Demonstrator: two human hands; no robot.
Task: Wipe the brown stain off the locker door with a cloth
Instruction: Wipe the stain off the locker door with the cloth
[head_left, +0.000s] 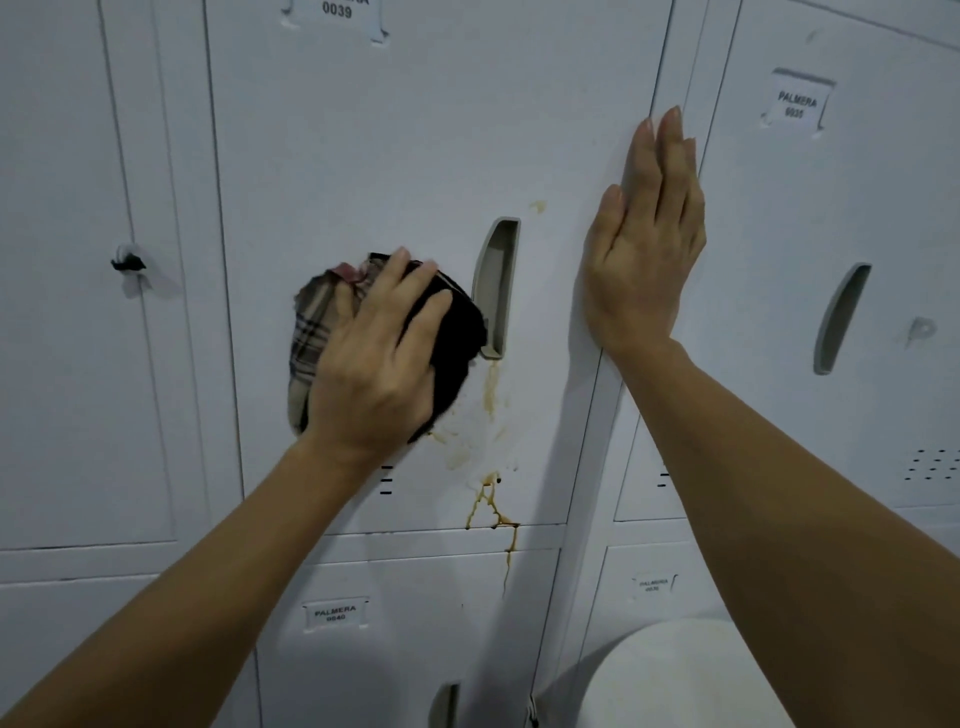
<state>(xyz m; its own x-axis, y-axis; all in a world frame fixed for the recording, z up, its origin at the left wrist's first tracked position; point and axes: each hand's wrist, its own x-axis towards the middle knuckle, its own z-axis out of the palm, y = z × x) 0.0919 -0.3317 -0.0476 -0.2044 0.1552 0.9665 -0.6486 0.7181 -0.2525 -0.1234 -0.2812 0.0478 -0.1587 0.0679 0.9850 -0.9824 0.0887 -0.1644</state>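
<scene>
Your left hand (374, 358) fingers clutch the bunched plaid-and-black cloth (457, 338); your right hand (641, 249) lies flat, fingers extended. Sweep toward the pale grey metal locker door's (415, 130) lower edge, over the brown dribbled stain (491, 384).

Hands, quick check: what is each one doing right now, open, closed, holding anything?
Left hand: closed on the cloth, pressing it against the locker door.
Right hand: open, flat against the door's right edge, holding nothing.

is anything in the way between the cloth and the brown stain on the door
Nothing visible: the cloth under the left hand lies on the locker door, its lower right edge meeting the brown stain.
</scene>
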